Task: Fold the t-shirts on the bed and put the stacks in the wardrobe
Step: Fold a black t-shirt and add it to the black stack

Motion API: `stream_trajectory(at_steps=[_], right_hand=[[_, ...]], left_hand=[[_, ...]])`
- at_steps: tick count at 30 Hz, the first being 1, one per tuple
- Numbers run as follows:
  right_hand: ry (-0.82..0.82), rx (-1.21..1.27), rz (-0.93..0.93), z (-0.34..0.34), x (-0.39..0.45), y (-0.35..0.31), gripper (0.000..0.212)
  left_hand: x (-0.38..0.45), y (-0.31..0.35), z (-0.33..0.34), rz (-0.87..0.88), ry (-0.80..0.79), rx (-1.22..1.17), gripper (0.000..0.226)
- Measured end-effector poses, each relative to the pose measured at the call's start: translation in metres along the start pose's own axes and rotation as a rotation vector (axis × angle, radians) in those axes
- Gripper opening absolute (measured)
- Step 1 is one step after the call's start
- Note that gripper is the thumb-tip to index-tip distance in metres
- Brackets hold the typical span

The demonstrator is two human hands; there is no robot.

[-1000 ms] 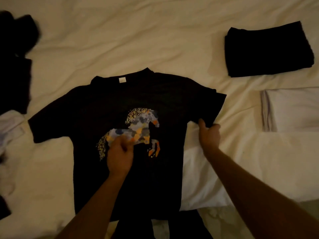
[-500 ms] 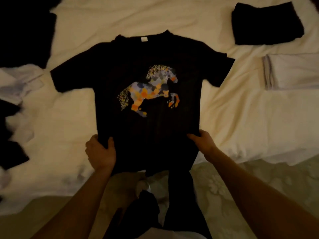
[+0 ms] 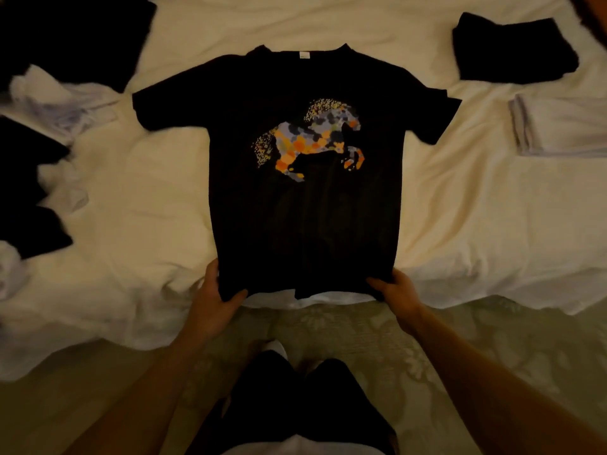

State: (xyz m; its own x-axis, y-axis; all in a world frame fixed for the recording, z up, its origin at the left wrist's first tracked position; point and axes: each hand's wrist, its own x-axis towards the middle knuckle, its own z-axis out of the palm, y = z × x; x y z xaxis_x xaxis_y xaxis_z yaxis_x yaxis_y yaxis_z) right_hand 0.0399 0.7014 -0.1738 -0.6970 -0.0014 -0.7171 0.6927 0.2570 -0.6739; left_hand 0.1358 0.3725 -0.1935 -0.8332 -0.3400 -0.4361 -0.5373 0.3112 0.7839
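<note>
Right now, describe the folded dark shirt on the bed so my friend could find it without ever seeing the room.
Start at the white-sheeted bed and find the spread black horse-print t-shirt at its middle. Look beyond that shirt's right sleeve, toward the far right corner: the folded black t-shirt lies there. Unlike the folded white t-shirt just nearer, it is dark and plain.

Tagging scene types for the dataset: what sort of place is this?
Most likely a bedroom. A bed with a rumpled white sheet fills the view, a black horse-print t-shirt is spread on it, folded stacks lie to one side, and patterned carpet runs along the bed's edge.
</note>
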Motion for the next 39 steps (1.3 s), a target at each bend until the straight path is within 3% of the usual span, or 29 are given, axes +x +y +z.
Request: stream_trajectory(at_steps=[5,9,12,15,18,21,24,27,29,32,34,39], right_hand=[[0.114,0.205,-0.169,0.008,0.012,0.019,0.036],[0.254,0.166,-0.342,0.001,0.012,0.021,0.016],[0.317,0.121,-0.492,-0.005,0.007,0.025,0.024],[0.298,0.111,-0.647,-0.010,0.000,0.038,0.041],[0.156,-0.012,-0.826,-0.018,-0.006,0.050,0.050],[0.091,-0.259,-0.922,-0.026,-0.012,0.053,0.057],[0.174,-0.635,-0.889,-0.033,-0.014,0.055,0.077],[0.330,-0.873,-0.870,-0.041,-0.015,0.053,0.063],[0.383,-0.864,-0.891,-0.047,-0.015,0.050,0.042],[0.465,-0.794,-0.953,-0.053,-0.020,0.043,0.020],[0.504,-0.722,-0.984,-0.057,-0.024,0.039,0.022],[0.488,-0.634,-0.976,-0.068,-0.027,0.038,0.036]], left_hand=[[0.003,-0.008,0.017,0.073,0.172,-0.146,0.052],[0.007,-0.012,0.020,0.128,0.270,-0.253,0.040],[0.007,-0.019,0.019,0.163,0.368,-0.303,0.033],[-0.004,-0.022,0.017,0.245,0.425,-0.339,0.033],[-0.019,-0.024,0.012,0.340,0.392,-0.354,0.038],[-0.034,-0.020,0.006,0.444,0.317,-0.247,0.051],[-0.043,-0.014,0.001,0.516,0.204,-0.030,0.072],[-0.044,-0.011,-0.006,0.582,0.159,0.321,0.081],[-0.043,-0.011,-0.011,0.624,0.191,0.452,0.068],[-0.043,-0.011,-0.018,0.693,0.266,0.452,0.042],[-0.043,-0.011,-0.022,0.713,0.303,0.443,0.036],[-0.043,-0.013,-0.026,0.677,0.372,0.574,0.055]])
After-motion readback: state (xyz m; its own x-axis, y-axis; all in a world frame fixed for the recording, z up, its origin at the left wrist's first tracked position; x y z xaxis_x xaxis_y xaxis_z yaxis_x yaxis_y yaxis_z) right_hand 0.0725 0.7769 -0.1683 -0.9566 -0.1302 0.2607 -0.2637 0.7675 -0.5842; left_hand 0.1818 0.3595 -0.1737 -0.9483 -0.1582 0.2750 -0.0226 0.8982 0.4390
